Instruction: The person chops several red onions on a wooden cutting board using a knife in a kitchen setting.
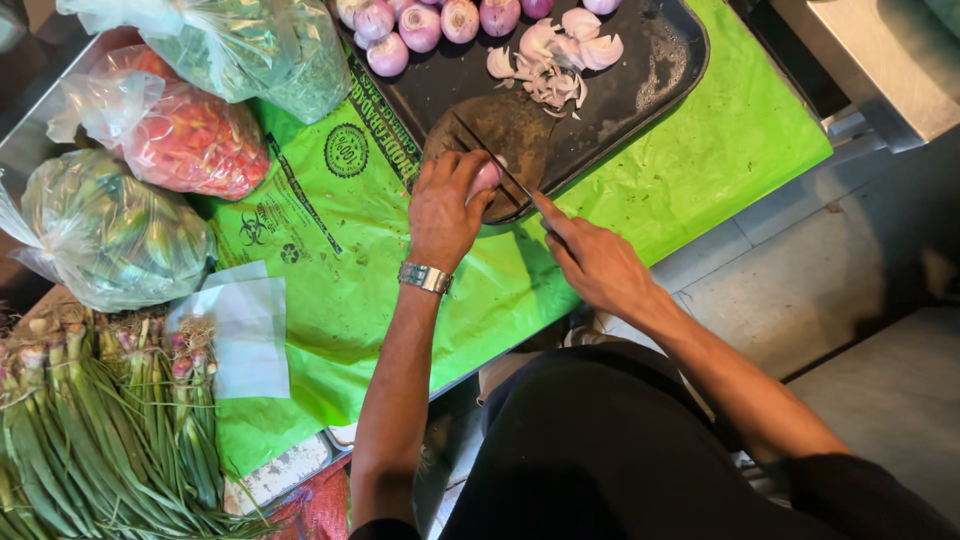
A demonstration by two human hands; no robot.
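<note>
My left hand (pixel 446 207), with a metal watch on the wrist, presses a peeled pink onion (pixel 486 177) down on a dark round chopping board (pixel 505 135). My right hand (pixel 590 258) grips a knife (pixel 520 186) whose thin blade runs beside the onion, forefinger stretched along it. The board lies on a black tray (pixel 655 60). A heap of onion slices (pixel 555 60) sits further up the tray, and several peeled whole onions (pixel 420 22) line its far edge.
A green plastic sheet (pixel 340 260) covers the table under the tray. Left of it lie clear bags of red chillies (pixel 185 135), green vegetables (pixel 105 230) and leafy greens (pixel 250 45), plus spring onions (pixel 100 430). Grey floor (pixel 830 270) is on the right.
</note>
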